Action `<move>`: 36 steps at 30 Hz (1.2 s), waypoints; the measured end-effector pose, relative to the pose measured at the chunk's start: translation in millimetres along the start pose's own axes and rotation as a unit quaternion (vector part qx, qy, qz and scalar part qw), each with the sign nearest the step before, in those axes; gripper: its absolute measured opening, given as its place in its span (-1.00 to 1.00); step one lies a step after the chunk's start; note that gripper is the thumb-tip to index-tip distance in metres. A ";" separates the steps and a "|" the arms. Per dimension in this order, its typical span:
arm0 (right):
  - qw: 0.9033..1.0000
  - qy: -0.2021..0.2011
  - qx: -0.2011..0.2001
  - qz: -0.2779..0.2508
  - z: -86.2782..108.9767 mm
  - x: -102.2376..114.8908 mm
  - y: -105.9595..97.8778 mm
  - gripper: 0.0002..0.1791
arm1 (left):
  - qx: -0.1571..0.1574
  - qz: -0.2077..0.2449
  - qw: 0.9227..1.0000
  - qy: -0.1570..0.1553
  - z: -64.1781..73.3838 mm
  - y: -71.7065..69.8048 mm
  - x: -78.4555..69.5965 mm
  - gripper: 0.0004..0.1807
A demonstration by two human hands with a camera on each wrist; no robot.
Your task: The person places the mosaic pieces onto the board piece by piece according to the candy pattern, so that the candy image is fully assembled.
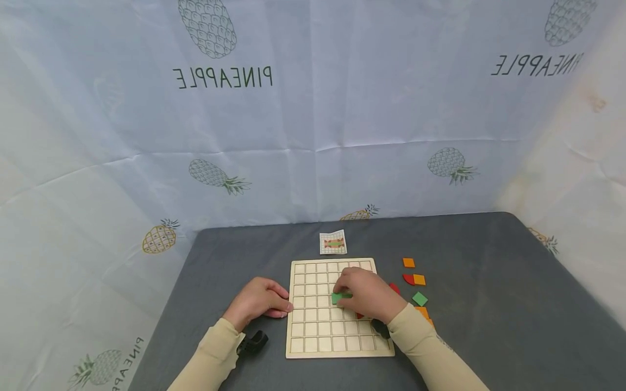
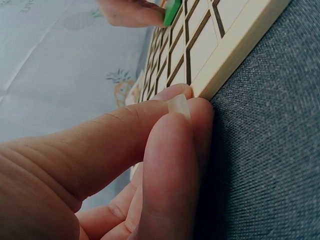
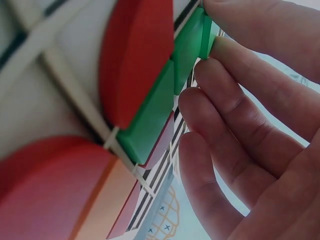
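Note:
A pale wooden grid board (image 1: 304,330) lies on the dark table. My left hand (image 1: 261,300) rests at its left edge; in the left wrist view, the thumb and fingertips (image 2: 172,130) meet right at the board's side. Above the grid, my right hand (image 1: 367,293) pinches a green tile (image 1: 336,298) between thumb and index finger. In the right wrist view, that tile (image 3: 206,35) stands at the end of a row of green tiles (image 3: 150,117). Red curved pieces (image 3: 137,60) and an orange piece (image 3: 97,200) also lie on the board, mostly hidden by the right hand in the head view.
Behind the board lies a small pattern card (image 1: 333,243). Right of it are loose pieces: orange squares (image 1: 408,262), a red curved piece (image 1: 408,278) and a green square (image 1: 419,298). A pineapple-print cloth (image 1: 313,108) hangs behind the table.

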State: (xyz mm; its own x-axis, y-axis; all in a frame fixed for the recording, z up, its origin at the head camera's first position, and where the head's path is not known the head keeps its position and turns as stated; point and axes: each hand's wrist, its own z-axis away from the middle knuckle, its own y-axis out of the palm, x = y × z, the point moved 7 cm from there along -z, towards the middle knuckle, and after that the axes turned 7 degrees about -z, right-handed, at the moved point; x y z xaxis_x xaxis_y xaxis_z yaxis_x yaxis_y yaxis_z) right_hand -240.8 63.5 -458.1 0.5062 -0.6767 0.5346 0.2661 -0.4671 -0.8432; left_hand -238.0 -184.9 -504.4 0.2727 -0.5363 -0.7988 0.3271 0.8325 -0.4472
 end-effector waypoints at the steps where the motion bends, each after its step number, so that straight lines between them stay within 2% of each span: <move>1: 1.000 0.000 0.000 0.000 -0.1 0.1 0.2 -0.86 | 0.000 0.000 1.000 0.000 0.0 0.0 -0.1 -0.60; 29: 1.000 0.001 0.012 0.009 -0.4 -0.7 6.4 -0.85 | 0.006 0.012 1.000 -0.005 -0.5 0.7 -0.5 -0.62; 36: 1.000 -0.006 0.006 0.014 -1.6 0.9 6.0 -0.86 | 0.005 0.012 1.000 0.004 0.1 0.0 -0.7 -0.61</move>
State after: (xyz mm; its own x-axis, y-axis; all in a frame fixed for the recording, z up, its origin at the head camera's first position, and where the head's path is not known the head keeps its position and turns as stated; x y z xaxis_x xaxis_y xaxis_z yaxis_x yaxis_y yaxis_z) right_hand -240.1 59.2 -462.6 0.5243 -0.6822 0.5096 0.2614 -0.4407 -0.8588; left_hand -238.1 -184.5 -503.8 0.2740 -0.5158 -0.8118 0.3294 0.8433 -0.4246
